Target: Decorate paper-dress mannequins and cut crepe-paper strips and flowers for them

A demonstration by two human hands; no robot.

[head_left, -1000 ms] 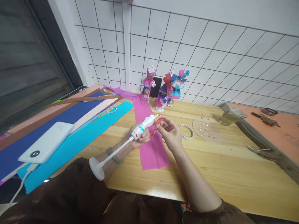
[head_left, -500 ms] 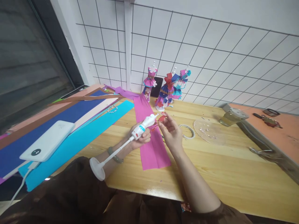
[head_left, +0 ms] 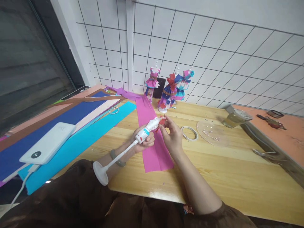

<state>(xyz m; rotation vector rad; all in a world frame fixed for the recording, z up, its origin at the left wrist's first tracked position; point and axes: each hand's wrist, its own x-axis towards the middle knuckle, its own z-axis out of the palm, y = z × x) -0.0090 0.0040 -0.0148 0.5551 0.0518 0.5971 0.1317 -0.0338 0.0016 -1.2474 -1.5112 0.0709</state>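
Observation:
Tilted over the table is a small white mannequin (head_left: pixel 147 129) on a thin stand with a round base, with blue and red bits on its lower body. My left hand (head_left: pixel 147 139) is wrapped round the mannequin's body from below. At its upper end, my right hand (head_left: pixel 173 133) pinches a small red paper piece (head_left: pixel 162 120) between thumb and fingers, against the mannequin. The neck end is partly hidden by the piece and my fingers. Under both hands lies a strip of pink crepe paper (head_left: pixel 155 155).
Dressed mannequins (head_left: pixel 152 77) and a phone (head_left: pixel 159 88) stand against the tiled wall. A tape roll (head_left: pixel 196 136), a clear dish (head_left: pixel 201 139) and a drink cup (head_left: pixel 237 118) are to the right. At left a white power bank (head_left: pixel 48 142) lies on coloured paper sheets (head_left: pixel 91 135).
My right hand has moved slightly left and down, bringing the red piece from just beyond the mannequin's neck onto its upper end. The mannequin has shifted slightly right and down.

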